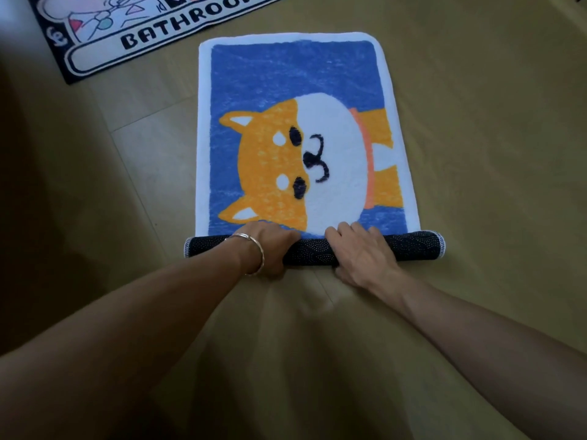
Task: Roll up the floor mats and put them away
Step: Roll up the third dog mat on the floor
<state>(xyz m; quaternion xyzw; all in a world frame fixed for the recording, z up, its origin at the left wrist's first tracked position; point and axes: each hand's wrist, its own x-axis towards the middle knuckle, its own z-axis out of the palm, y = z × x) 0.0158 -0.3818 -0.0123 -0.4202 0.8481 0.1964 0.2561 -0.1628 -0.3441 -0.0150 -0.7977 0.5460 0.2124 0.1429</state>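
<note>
So the shiba mat (295, 90) lies on the wooden floor (492, 138) with only its near edge rolled up. The roll (314, 254) is a tight dark tube showing the dotted anti-slip backing, sitting right at the mat's near end. Most of the blue face with the dog lies flat beyond it.

The left hand (270, 246) is curled over the tube left of the mat's middle, with a silver bangle (255, 255) on that wrist. The right hand (362, 252) wraps it right of the middle, fingers draped over the top, thumb on the near side. Both are gripping the roll, not just resting on it.

What I'd worry about: both hands sit close to the centre, so nothing drives the outer ends of the tube. Push unevenly and one end probably lags, so the roll goes cone-shaped and the white border spirals out sideways. The plush pile looks springy too, so easing the grip likely lets it unwind. The grippy backing might also drag on the floor instead of turning.

The black BATHROOM mat (143, 36) lies flat beyond the shiba mat's far left corner, not started.
</note>
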